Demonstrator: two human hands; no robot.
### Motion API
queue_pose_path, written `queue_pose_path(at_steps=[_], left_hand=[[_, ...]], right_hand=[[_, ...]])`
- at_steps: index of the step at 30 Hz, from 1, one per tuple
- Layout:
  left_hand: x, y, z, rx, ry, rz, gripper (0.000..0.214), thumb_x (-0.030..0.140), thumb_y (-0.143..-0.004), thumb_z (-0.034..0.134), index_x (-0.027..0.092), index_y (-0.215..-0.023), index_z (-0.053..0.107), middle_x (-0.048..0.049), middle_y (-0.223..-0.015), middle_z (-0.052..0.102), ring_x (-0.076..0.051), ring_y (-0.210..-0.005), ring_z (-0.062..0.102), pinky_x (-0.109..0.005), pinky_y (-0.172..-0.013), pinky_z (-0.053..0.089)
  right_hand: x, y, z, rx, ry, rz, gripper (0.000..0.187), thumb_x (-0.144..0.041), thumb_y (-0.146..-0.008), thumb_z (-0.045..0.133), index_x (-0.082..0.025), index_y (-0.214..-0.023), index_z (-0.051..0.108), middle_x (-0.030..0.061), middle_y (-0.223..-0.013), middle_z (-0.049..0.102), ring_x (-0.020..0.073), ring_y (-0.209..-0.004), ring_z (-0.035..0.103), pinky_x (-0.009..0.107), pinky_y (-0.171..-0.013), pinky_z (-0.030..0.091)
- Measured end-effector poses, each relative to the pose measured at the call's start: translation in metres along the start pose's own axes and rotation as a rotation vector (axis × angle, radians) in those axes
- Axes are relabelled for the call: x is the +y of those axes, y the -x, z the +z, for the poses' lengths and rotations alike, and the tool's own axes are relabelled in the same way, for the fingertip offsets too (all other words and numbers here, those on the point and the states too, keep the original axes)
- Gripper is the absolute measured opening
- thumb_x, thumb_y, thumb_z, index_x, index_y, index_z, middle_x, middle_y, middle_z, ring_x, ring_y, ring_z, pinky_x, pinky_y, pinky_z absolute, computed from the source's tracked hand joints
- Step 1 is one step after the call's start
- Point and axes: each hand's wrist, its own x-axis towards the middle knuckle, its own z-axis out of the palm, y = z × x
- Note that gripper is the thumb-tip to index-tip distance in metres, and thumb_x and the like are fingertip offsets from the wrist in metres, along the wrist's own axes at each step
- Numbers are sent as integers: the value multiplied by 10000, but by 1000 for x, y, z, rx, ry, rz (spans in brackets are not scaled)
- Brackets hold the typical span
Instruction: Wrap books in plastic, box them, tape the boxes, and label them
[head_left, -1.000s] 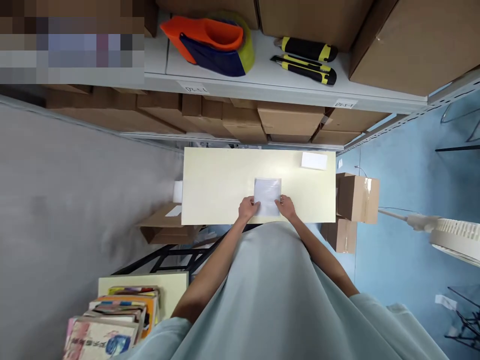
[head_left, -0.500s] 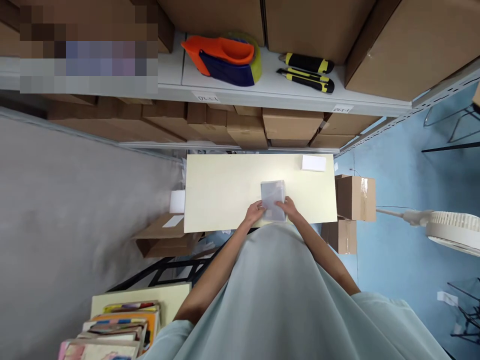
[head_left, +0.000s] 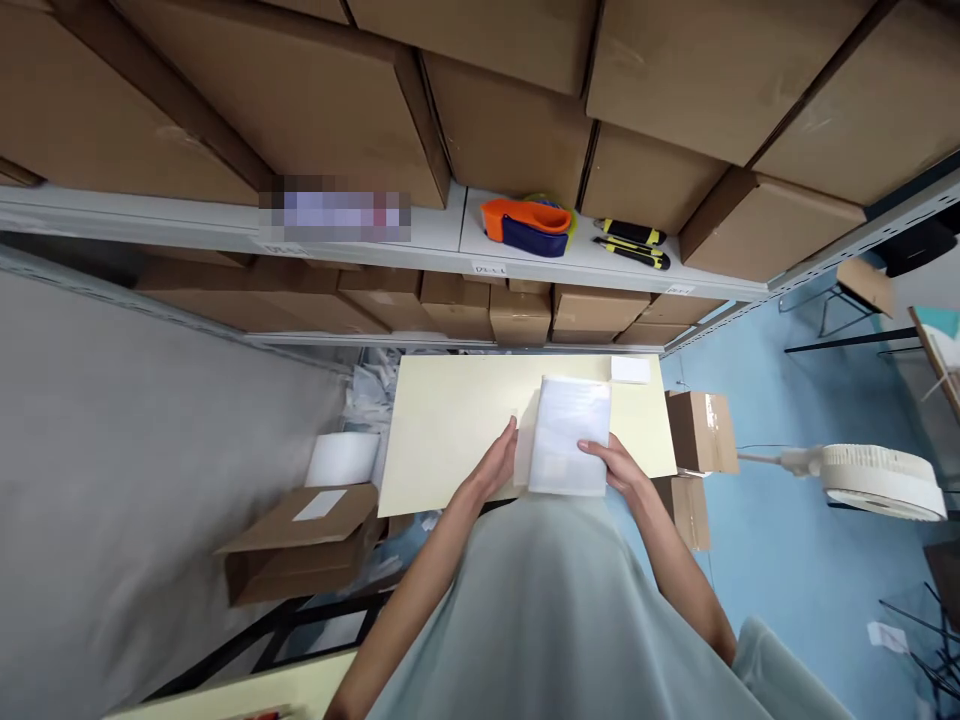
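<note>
We pinch the white packet (head_left: 566,432) in our right hand (head_left: 618,465). Left hand (head_left: 493,465) spread, just beside it; packet between hands.

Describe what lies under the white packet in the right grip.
The pale tabletop shows around the white packet; whatever sits directly beneath is covered. The right grip has its thumb on top, other fingers mostly hidden.

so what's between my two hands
The head view shows the white packet, the right hand gripping it; toward the left hand, a pale strip, flap or shadow unclear.
</note>
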Motion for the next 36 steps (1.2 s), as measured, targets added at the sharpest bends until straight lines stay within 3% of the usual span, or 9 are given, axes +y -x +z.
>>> queue_pose_path(at_steps=[2,5,10,14,19,24,30,33,36], left_hand=[[23,19,12,-34,-24,55,684,794,-846,702,159,-1079,804,-146,-1059,822,-338,-1064,756,-429,-971,586],[52,42,27,88,-196,239,535,690,-796,819,170,-920,797,-87,-938,807,-272,-932,749,-353,-854,595],[74,69,32,223,-339,424,526,712,-813,772,192,-889,769,-49,-835,772,-220,-802,718,-306,-733,592],[82,84,23,267,-348,418,550,744,-849,707,201,-913,766,-62,-859,762,-210,-773,702,-300,-696,591],[90,90,10,109,-223,320,763,697,-761,828,200,-1328,712,-82,-959,788,-243,-877,742,-323,-757,609],[87,91,6,31,-238,245,726,701,-741,853,167,-1228,776,-153,-1177,817,-346,-1108,751,-422,-939,630],[75,77,5,355,-321,345,583,617,-762,841,160,-1117,777,-104,-1100,835,-313,-1016,780,-379,-878,633],[70,72,8,551,-560,398,460,558,-839,768,175,-1091,803,-34,-925,830,-276,-935,772,-306,-809,595],[63,74,16,621,-766,467,394,509,-897,738,228,-1159,824,-20,-948,840,-278,-957,766,-308,-862,572]], right_hand=[[-22,19,10,-18,3,-44,554,-440,-724,945,-195,-1193,782,120,-1211,816,341,-1122,764,473,-1034,598],[-44,36,27,-43,28,-105,570,-447,-737,942,-200,-1220,766,116,-1264,799,345,-1156,749,480,-1044,593],[-53,39,52,-20,75,-165,630,-473,-743,940,-222,-1277,720,103,-1291,787,335,-1146,749,478,-1039,594],[-49,36,69,29,91,-199,690,-529,-715,941,-228,-1293,714,102,-1224,806,337,-1096,765,485,-999,621],[-42,33,86,-41,95,-181,679,-613,-699,927,-243,-1242,755,106,-1145,816,358,-1034,777,509,-905,658],[-35,13,95,-116,146,-207,673,-571,-770,897,-241,-1323,701,94,-1229,785,335,-1152,746,492,-1029,612],[-25,-5,115,360,528,-455,581,-499,-828,836,-228,-1309,657,152,-1416,655,315,-1278,656,509,-1095,575],[-18,1,139,263,603,-526,394,-482,-939,726,-257,-1259,673,132,-1430,636,277,-1242,677,471,-1050,609],[-12,5,164,191,635,-475,481,-503,-894,787,-271,-1286,634,118,-1445,606,270,-1219,685,466,-1040,619]])
